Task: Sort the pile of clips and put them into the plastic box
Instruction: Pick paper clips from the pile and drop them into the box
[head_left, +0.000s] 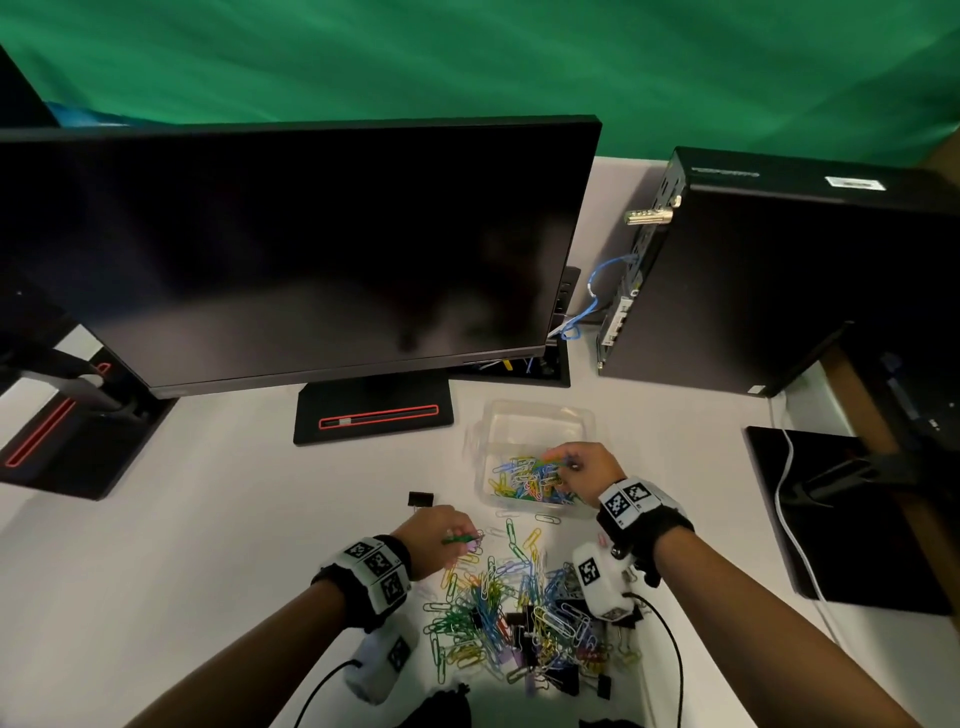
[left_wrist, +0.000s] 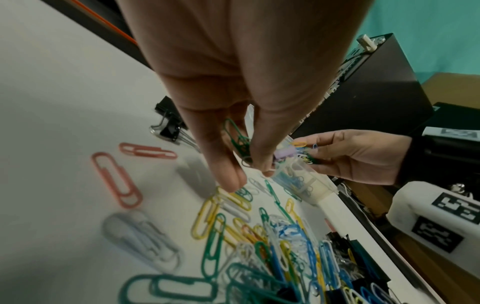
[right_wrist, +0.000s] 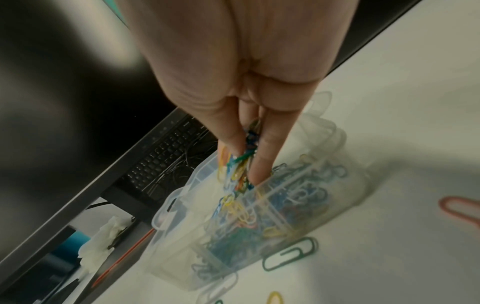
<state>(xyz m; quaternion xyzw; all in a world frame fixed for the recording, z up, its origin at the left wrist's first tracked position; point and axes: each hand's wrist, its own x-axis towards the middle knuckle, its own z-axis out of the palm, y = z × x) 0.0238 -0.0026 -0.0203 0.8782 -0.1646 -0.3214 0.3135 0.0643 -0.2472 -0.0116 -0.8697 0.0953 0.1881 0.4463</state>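
A pile of coloured paper clips and black binder clips (head_left: 519, 618) (left_wrist: 272, 246) lies on the white desk near me. Behind it stands a clear plastic box (head_left: 535, 415) (right_wrist: 182, 205) with dividers, holding many coloured paper clips. My right hand (head_left: 576, 462) (right_wrist: 244, 162) hovers over the box and pinches a small bunch of coloured paper clips (right_wrist: 241, 164). At the pile's far left edge my left hand (head_left: 457, 538) (left_wrist: 246, 164) pinches green paper clips (left_wrist: 237, 137) just above the desk.
A dark monitor (head_left: 291, 249) and its stand (head_left: 374, 410) rise behind the box. A black computer case (head_left: 769, 270) stands at the right, a black pad (head_left: 852, 519) beside it. A lone black binder clip (head_left: 420, 500) lies left of the box.
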